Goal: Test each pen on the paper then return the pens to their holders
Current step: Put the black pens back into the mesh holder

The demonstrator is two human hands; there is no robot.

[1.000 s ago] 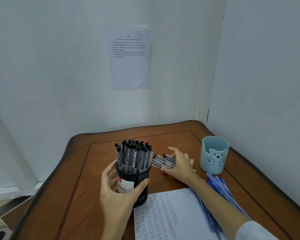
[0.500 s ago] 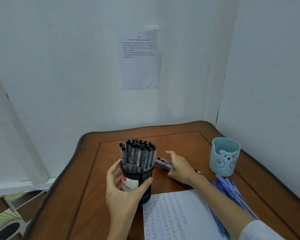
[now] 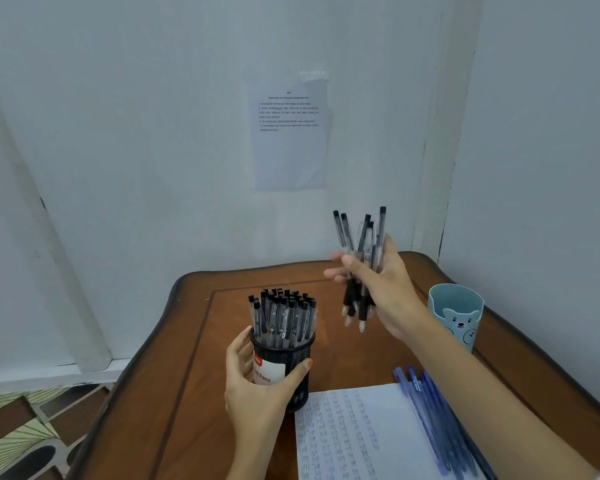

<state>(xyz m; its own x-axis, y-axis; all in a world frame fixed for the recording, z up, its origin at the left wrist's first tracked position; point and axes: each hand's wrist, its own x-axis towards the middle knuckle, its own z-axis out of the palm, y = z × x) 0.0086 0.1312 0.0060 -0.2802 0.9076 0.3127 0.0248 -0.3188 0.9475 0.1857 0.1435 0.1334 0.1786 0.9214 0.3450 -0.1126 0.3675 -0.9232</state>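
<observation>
Left hand [image 3: 257, 386] cups black holder [image 3: 284, 362]; right hand [image 3: 378, 285] seemingly grips black pens [image 3: 359, 265].

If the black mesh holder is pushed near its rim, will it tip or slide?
Probably tip: the black mesh holder is narrow and its pens stand well above the rim, so weight sits high. The left hand grips its side, likely steadying it. On the polished table a low push would more likely slide it.

Plain room corner, study spot: wooden table [image 3: 194, 341], pen holder [image 3: 291, 349], printed sheet [image 3: 289, 150] taped to wall [image 3: 153, 133], tiled floor [image 3: 21, 427].
</observation>
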